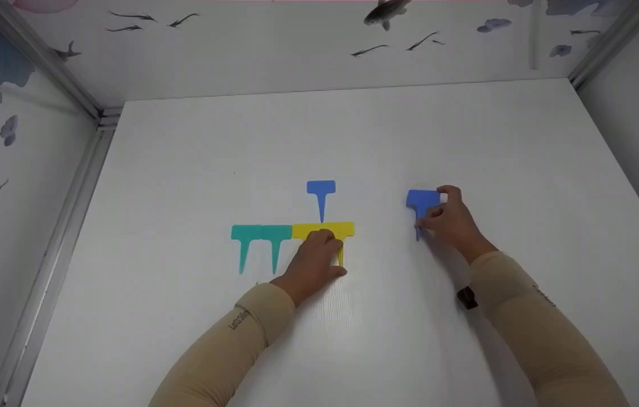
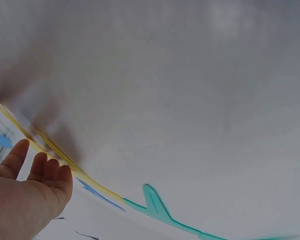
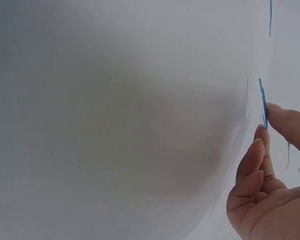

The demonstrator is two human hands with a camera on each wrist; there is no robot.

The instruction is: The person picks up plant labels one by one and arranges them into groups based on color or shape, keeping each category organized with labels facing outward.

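Two teal T-shaped plant labels lie side by side on the white table. Two yellow T-shaped plant labels continue the row on the right, their heads meeting edge to edge. My left hand rests its fingertips on the yellow pair and partly covers them. Above the yellow heads lies a single blue plant label, its stem tip pointing down at them. Farther right, my right hand pinches another blue plant label between thumb and fingers. In the right wrist view this held label appears edge-on.
The white table extends on all sides of the labels. Pale walls printed with fish bound it at the back and sides. Metal rails run along the left edge. A small dark object shows beside the right sleeve.
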